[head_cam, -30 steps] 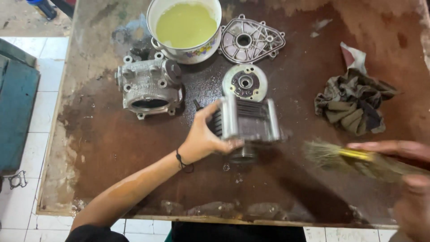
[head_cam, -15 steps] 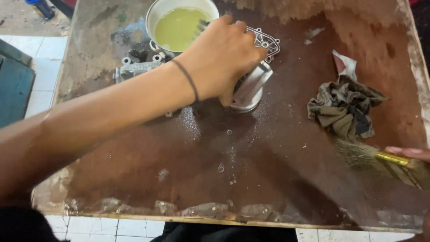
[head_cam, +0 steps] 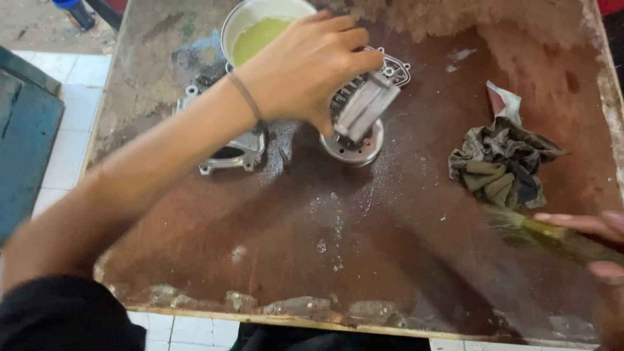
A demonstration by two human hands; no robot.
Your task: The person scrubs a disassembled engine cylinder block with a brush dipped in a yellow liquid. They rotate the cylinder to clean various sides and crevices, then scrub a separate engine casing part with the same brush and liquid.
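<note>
My left hand [head_cam: 304,65] grips a finned metal engine cylinder [head_cam: 364,104], lifted and tilted above a round metal cover [head_cam: 353,149]. My arm crosses over a cast metal engine housing [head_cam: 231,151], hiding most of it. Behind my hand stands a white pot [head_cam: 253,16] of yellow-green liquid. A triangular metal cover [head_cam: 395,68] peeks out past the cylinder. My right hand [head_cam: 598,240] at the right edge holds a yellow-handled brush [head_cam: 530,227], blurred, low over the wet brown table [head_cam: 325,247].
A crumpled dark rag [head_cam: 500,166] lies at the right, with a red-and-white scrap [head_cam: 504,101] behind it. Liquid drops dot the table's middle. White floor tiles [head_cam: 62,136] and a teal object [head_cam: 23,136] lie to the left.
My left hand has lifted the cylinder from the table's middle to the back, near the pot, and tilted it. The brush has swung right and lower.
</note>
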